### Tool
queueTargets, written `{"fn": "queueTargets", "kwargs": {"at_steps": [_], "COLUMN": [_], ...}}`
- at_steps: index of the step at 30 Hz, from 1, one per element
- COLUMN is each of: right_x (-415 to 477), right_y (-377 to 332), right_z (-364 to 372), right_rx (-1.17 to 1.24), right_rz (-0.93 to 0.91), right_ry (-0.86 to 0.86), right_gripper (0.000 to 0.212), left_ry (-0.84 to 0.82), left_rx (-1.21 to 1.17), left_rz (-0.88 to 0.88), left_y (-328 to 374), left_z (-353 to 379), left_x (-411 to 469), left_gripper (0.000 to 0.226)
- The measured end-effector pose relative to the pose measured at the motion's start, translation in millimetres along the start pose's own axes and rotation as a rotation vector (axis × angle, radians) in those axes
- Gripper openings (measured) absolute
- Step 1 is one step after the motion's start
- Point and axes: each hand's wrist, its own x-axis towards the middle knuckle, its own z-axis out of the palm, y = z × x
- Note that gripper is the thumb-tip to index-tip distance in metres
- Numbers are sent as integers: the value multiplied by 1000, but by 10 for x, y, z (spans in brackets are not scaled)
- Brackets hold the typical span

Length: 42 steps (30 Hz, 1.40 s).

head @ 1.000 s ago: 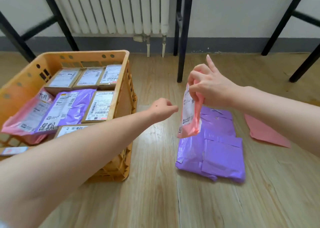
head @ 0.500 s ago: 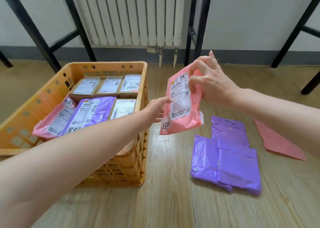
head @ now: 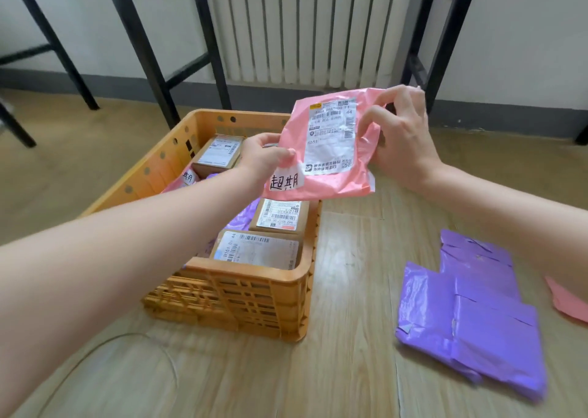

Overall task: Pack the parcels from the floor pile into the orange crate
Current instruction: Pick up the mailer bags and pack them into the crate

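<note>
Orange crate (head: 296, 293) on the wooden floor (head: 350, 370), partly filled with labelled boxes (head: 278, 215). Purple parcels (head: 477, 316) lie on the floor to its right, well apart. Pink parcel (head: 331, 150) is held above the crate's far right corner, label up. Right hand (head: 404, 137) pinches its right edge; left hand (head: 264, 158) has fingers closed on its left edge. Risk: the slack, slippery bag may slide from either pinch and land on the rim or outside.

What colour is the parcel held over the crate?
Pink, with a white shipping label; the pink parcel shows clearly in the head view.
</note>
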Motion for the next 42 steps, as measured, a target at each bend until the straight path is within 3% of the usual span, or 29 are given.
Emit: {"fn": "queueTargets", "kwargs": {"at_steps": [7, 13, 15, 18, 22, 27, 33, 36, 42], "right_x": [101, 101, 107, 136, 136, 88, 45, 64, 88], "right_y": [-547, -914, -1012, -1131, -1183, -1116, -1113, -1172, -1223], "right_z": [418, 752, 861, 1015, 1236, 1447, 1526, 1517, 1391], "right_rx": [-61, -31, -53, -134, -221, -228, -183, -180, -154], "right_rz": [-226, -361, -375, -347, -306, -175, -206, -183, -128], "right_ry": [-93, -263, -317, -431, -554, -759, -864, -870, -853], "right_gripper": [17, 5, 13, 24, 21, 22, 25, 28, 41], "left_ry": [155, 231, 267, 252, 143, -14, -131, -108, 73], "left_rx": [213, 411, 482, 598, 673, 785, 1042, 1164, 1144], "left_rz": [-59, -5, -19, -36, -47, -65, -137, -148, 69], "left_y": [-136, -227, -284, -378, -488, -612, -762, -819, -793], "left_z": [-738, -1194, -1303, -1422, -1488, -1476, -1432, -1372, -1255], "left_x": [56, 99, 124, 158, 228, 302, 320, 304, 298], "left_gripper": [29, 36, 40, 38, 27, 44, 66, 67, 53]}}
